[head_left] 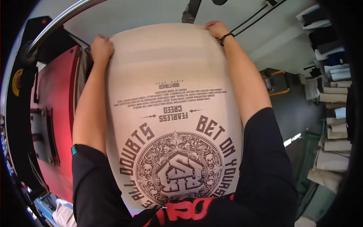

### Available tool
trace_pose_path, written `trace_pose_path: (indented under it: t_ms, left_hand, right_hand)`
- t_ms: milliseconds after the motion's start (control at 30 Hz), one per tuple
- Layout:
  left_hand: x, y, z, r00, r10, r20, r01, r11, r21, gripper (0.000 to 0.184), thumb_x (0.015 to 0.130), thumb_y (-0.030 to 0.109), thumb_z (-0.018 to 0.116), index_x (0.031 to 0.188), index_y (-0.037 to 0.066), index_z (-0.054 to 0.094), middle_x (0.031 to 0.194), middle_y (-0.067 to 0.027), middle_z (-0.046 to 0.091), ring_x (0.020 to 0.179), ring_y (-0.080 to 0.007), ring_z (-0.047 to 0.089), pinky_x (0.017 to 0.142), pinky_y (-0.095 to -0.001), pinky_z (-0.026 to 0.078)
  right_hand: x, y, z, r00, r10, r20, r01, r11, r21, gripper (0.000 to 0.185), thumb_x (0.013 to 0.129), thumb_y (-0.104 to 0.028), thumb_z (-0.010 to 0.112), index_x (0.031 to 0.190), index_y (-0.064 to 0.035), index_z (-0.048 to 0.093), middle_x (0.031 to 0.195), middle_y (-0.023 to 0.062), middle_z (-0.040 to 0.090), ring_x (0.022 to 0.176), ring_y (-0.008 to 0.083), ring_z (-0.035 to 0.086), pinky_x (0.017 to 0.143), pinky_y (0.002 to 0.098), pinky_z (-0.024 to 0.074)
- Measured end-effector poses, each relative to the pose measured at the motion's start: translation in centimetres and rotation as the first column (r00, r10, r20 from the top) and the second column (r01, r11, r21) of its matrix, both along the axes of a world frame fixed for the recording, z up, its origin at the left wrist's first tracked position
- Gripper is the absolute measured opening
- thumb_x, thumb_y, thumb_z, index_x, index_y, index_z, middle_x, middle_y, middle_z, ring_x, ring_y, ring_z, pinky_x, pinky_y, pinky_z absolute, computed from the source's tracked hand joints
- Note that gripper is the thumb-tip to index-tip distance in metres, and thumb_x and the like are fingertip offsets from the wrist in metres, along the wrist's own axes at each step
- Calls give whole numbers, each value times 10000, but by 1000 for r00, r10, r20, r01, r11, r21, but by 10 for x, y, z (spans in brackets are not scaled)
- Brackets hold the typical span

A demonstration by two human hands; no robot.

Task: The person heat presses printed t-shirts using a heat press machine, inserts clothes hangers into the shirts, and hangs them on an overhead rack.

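A beige T-shirt (170, 68) with a large dark print is spread out flat in front of me, stretching from my body to my two hands. The lettering and the round skull emblem appear upside down from here. At its far left corner, my left hand (101, 48) is closed on the edge of the cloth. My right hand (218, 29) pinches the far right edge, with a dark beaded bracelet on that wrist. Fingertips of both hands are partly hidden. Whatever lies beneath the cloth cannot be seen.
To the left stands a red machine panel (56, 113) with black handles. A curved metal bar (64, 19) crosses the upper left. Stacks of folded cloth (334, 90) line the right side, and an orange-handled item (280, 83) sits beyond my right arm.
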State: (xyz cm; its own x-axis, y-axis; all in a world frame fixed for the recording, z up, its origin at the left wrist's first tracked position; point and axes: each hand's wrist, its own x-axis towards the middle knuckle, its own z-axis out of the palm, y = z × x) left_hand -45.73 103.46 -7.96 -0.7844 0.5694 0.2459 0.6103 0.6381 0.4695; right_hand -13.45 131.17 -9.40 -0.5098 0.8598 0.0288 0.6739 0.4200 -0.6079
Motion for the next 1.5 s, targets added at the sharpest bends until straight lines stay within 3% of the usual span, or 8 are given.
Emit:
trace_pose_path:
  t_ms: [233, 400, 467, 600, 733, 767, 1000, 1500]
  left_hand:
    - [-61, 6, -36, 979, -66, 192, 74, 997, -34, 356, 803, 307, 614, 977, 6, 689, 999, -223, 672, 992, -377, 633, 884, -408, 478]
    - [-22, -4, -14, 988, 90, 126, -90, 996, -13, 324, 801, 296, 616, 962, 27, 695, 1009, -204, 678, 989, -360, 639, 877, -415, 477]
    - [-3, -8, -4, 990, 109, 90, -110, 994, 6, 307, 829, 270, 599, 1014, 35, 668, 986, -194, 683, 988, -347, 639, 858, -420, 482]
    - [32, -28, 14, 994, -52, -101, 81, 946, 315, 337, 912, 249, 559, 1162, 24, 569, 1032, -176, 663, 963, -314, 639, 844, -397, 485]
    - [131, -118, 57, 953, -297, -64, 280, 775, 567, 331, 945, 224, 557, 1198, 11, 541, 1055, -165, 639, 974, -276, 615, 878, -352, 462]
    - [160, -153, 62, 939, -344, -6, 287, 775, 562, 316, 943, 189, 559, 1206, 16, 532, 1092, -169, 617, 1023, -268, 595, 907, -341, 444]
    - [306, -396, 57, 968, -246, -53, 235, 959, -161, 523, 914, 159, 540, 1380, -20, 382, 1381, -227, 423, 1281, -378, 400, 1062, -433, 317]
    - [316, -416, 28, 909, -196, 368, 95, 957, 275, 573, 943, 176, 543, 1444, 20, 313, 1299, -176, 540, 1147, -212, 543, 965, -319, 416]
  right_hand:
    - [-6, -12, 11, 954, -11, 300, -22, 994, 107, 192, 810, -223, 663, 950, -119, 744, 931, 48, 716, 812, 239, 654, 747, 341, 516]
    - [9, -10, 7, 977, 117, -179, -149, 973, -174, 191, 784, -217, 737, 867, -45, 729, 825, 103, 709, 764, 218, 643, 751, 331, 498]
    - [15, -11, 13, 989, 47, -141, -48, 999, -3, 223, 806, -234, 718, 898, -31, 719, 841, 111, 708, 774, 215, 644, 756, 329, 496]
    - [59, -32, 16, 931, -134, -341, 198, 967, 160, 316, 876, -267, 644, 1038, 3, 669, 967, 117, 701, 898, 190, 642, 799, 319, 483]
    - [151, -188, 40, 953, -36, -301, 18, 998, -64, 436, 933, -199, 576, 1309, 3, 488, 1244, 163, 583, 1158, 229, 543, 988, 312, 404]
    - [179, -232, 31, 850, -9, -526, -149, 955, -257, 461, 937, -149, 563, 1351, 10, 436, 1308, 151, 539, 1206, 227, 505, 1009, 325, 392]
    - [314, -487, 36, 980, -53, -192, 6, 971, -237, 521, 974, -203, 441, 1410, 52, 314, 1338, 307, 430, 1248, 439, 425, 1055, 417, 331]
    - [320, -493, 11, 927, -58, -371, 8, 991, -136, 496, 990, -280, 438, 1383, 13, 369, 1229, 274, 550, 1142, 391, 545, 960, 376, 421]
